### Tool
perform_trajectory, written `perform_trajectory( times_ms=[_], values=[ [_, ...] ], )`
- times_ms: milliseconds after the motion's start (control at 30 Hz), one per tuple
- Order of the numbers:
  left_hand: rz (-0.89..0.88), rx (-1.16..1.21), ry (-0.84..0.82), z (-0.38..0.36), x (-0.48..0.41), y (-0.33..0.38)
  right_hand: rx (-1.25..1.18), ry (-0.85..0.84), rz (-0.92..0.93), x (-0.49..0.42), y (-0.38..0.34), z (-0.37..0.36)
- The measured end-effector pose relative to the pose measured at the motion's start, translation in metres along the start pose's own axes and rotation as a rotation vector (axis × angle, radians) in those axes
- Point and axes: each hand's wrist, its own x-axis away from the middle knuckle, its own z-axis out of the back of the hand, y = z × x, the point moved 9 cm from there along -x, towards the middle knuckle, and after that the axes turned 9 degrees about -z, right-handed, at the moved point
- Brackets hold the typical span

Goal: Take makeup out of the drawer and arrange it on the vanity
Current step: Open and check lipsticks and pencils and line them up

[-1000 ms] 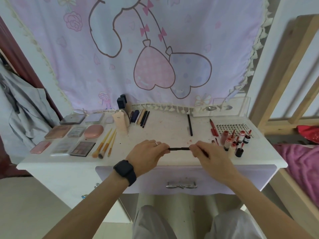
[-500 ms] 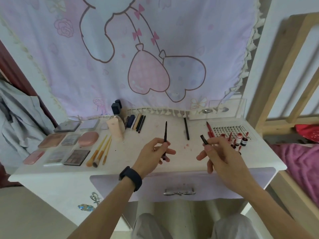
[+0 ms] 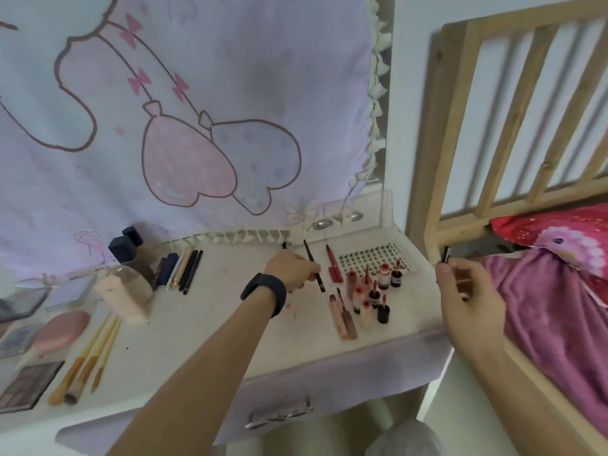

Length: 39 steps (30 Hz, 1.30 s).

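The drawer front [image 3: 329, 383] sits closed under the near edge of the vanity [image 3: 204, 340]. Off the vanity's right edge, the right hand [image 3: 467, 301] pinches 1 small dark cap [image 3: 445, 255] between thumb and fingertips. The cap stands upright above the thumb, and I cannot tell which end is open.

Farther in, the left hand [image 3: 292, 269] reaches over the middle of the vanity toward its back edge, fingers curled round 1 thin black liner [image 3: 284, 245]. Only the liner's far end shows past the knuckles, and the hand hides the rest. Its long axis seems to run near to far, roughly square to the back edge, with the visible end pointing at the curtain [image 3: 230, 93] fringe. I cannot tell whether it touches the top.

Just right of that hand a 2nd black pencil [image 3: 314, 268] lies flat, its near end slanting slightly toward the right edge. Beyond it come 1 red pencil [image 3: 332, 268] and then the lip bottles [image 3: 371, 291].

The liner and its cap are well apart, the cap lying right of the liner and nearer. Only the left hand is placed to lay the liner parallel beside the 2nd pencil. Capping it first would likely mean turning the cap's axis to match the liner's.
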Motion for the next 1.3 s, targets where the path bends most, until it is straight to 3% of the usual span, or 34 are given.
perform_trajectory(
  times_ms=[133, 333, 767, 1033, 1167, 1300],
  values=[
    [0.086, -0.106, -0.081, -0.020, -0.033, -0.004, 0.050, 0.020, -0.004, -0.016, 0.027, -0.010],
    [0.054, -0.299, -0.030, -0.023, -0.051, -0.004, 0.163, 0.058, 0.046, -0.011, 0.043, -0.016],
    [0.000, -0.239, 0.045, -0.027, -0.054, -0.008, 0.312, 0.059, 0.097, -0.007, 0.048, -0.023],
    [0.002, -0.210, 0.047, -0.019, -0.041, 0.001, 0.252, 0.027, 0.076, -0.007, 0.046, -0.022],
    [-0.122, -0.172, 0.107, 0.002, -0.011, 0.022, 0.108, -0.072, 0.021, -0.004, 0.037, -0.020],
    [-0.287, 0.005, 0.103, 0.014, 0.037, 0.054, 0.100, -0.154, 0.080, 0.016, 0.007, -0.028]
  ],
)
